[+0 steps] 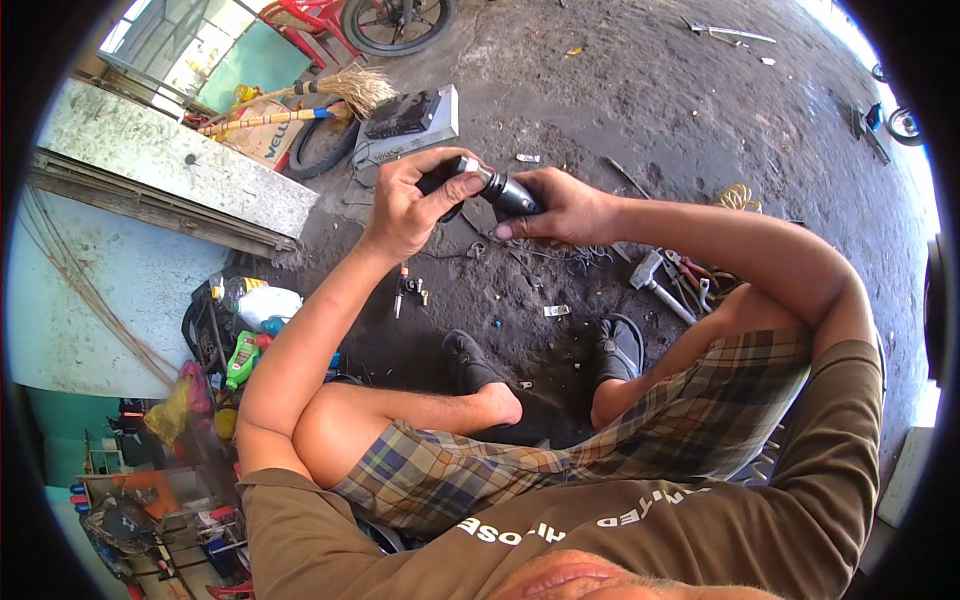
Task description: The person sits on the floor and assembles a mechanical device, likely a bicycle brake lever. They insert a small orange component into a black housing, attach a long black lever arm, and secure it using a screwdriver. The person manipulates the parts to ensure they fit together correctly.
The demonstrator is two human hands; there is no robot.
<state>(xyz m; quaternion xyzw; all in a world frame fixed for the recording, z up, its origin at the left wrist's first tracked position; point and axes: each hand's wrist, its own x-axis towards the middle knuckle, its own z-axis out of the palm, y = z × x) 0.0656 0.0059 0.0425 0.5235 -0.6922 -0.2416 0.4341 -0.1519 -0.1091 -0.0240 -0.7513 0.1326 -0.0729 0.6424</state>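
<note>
Out in front of me, above the dirt floor, both hands are on a black cylindrical tool [514, 196] with a silver metal section. My left hand [402, 208] is closed around its left end, thumb lying along the silver part. From the other side, my right hand [568, 208] grips the black right end between thumb and fingers. The tool slants down to the right. My fingers hide both ends, so its exact kind cannot be made out.
A hammer [648, 270] and pliers [692, 268] lie near my right knee. A slim tool [400, 292] lies beyond my left foot. Further off are a grey box [445, 115], a broom [362, 90] and a wheel [400, 22]. Left are bottles, including a green one [242, 360].
</note>
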